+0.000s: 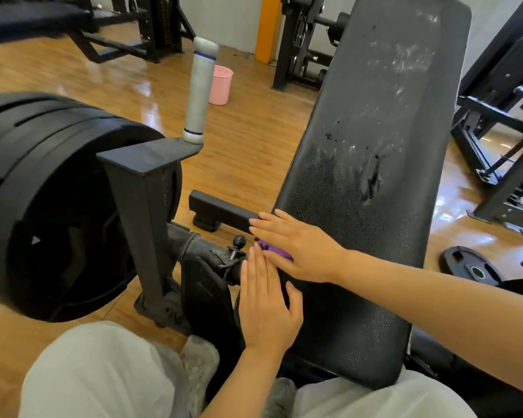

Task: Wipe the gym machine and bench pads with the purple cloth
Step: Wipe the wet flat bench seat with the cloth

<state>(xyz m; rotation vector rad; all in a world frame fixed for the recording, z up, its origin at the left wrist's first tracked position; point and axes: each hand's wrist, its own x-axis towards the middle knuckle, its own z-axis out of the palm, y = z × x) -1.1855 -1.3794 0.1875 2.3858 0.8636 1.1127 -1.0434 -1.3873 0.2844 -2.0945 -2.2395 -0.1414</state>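
On the left edge of the black bench (375, 182) pad, the flat right hand (299, 250) presses the purple cloth (274, 250), the left hand (267, 309) flat just beside; best keep firm pressure and sweep toward the far streaked area.

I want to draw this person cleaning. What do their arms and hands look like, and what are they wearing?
Both arms are bare to the frame edge, with no sleeves showing. The left hand and right hand have no gloves, rings or watch. The fingers look plain, with short nails. Light, whitish trousers cover the legs.
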